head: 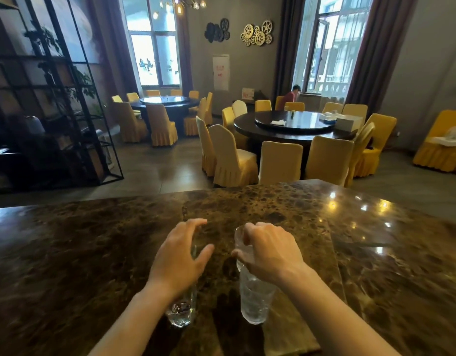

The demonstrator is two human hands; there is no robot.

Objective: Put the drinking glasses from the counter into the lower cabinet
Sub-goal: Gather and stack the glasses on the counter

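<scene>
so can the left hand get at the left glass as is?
Probably yes. The left hand is spread open right above the left glass, nothing between them; the right hand is busy with the other glass.

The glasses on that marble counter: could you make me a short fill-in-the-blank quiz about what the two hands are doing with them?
1. The right hand grips the rim of a tall ____.
2. The left hand hovers with its fingers ____ over the shorter glass.
3. Both glasses stand on the ____ counter.
4. The number of glasses in view is ____.

Missing words: glass; open; marble; two
</scene>
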